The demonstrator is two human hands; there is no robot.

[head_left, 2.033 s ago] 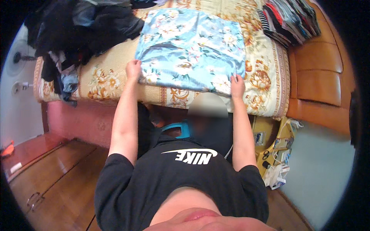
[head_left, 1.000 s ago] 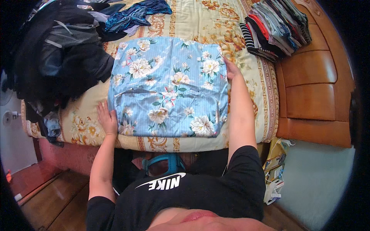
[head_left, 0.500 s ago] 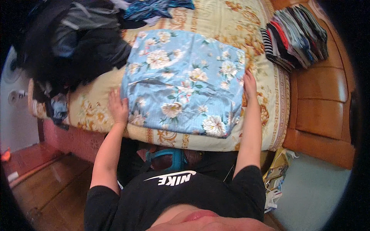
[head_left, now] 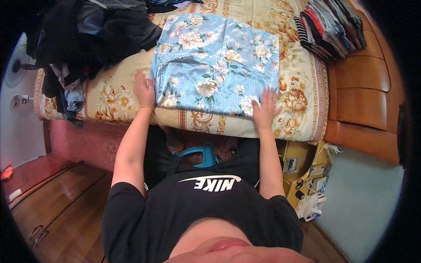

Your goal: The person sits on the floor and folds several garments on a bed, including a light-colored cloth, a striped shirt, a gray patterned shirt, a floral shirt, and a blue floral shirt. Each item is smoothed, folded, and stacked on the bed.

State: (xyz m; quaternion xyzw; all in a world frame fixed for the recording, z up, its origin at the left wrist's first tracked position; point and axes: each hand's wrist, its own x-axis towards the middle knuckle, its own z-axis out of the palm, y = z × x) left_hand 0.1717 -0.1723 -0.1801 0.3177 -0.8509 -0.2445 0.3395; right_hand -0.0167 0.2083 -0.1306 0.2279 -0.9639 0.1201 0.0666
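A shiny light-blue cloth with white flowers lies spread in a rough rectangle on the bed, perhaps a folded garment. A dark gap and creases run across its left middle. Against its left edge rests my left hand, fingers stretched out and holding nothing. My right hand lies with spread fingers over the cloth's near right corner, the fingertips on or just above the fabric.
A cream bedspread with brown flowers covers the bed. Dark clothes are heaped at the far left. A row of folded clothes stands at the far right, beside the brown padded headboard. Below sits a blue plastic stool.
My right hand has come from the cloth's right edge to its near right corner, fingers now spread. My left hand stays by the left edge. The whole view has shifted.
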